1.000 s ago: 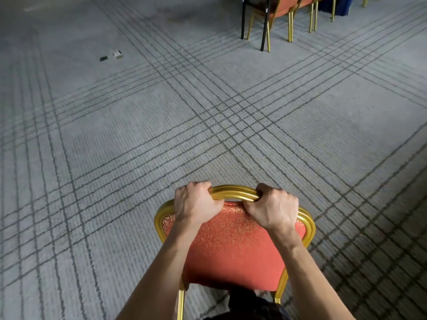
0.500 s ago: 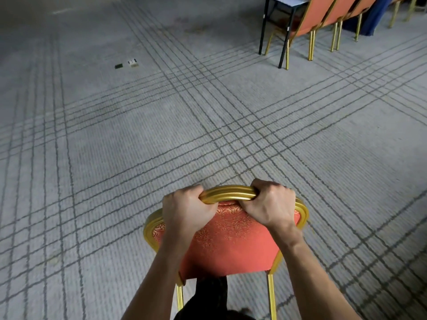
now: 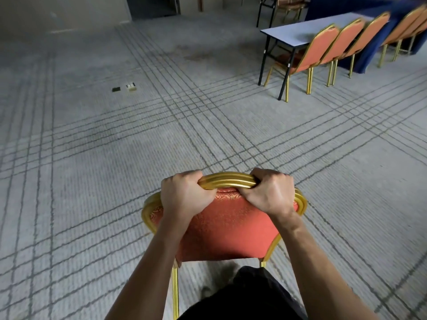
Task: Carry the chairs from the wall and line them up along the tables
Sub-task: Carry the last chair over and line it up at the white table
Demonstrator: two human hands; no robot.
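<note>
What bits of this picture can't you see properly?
Head view, the only one:
1. Seat and front legs of the held chair: hidden behind its own backrest and the arms.
2. Fingertips of the left hand and right hand: curled over the far side of the gold rail.
3. Two small things on the carpet: too small to name.
4. Row of chairs along the table: blurred and cut off by the right edge.

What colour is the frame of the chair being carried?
Gold, ridged metal, around an orange-red patterned back. The chair shows clearly in the head view.
</note>
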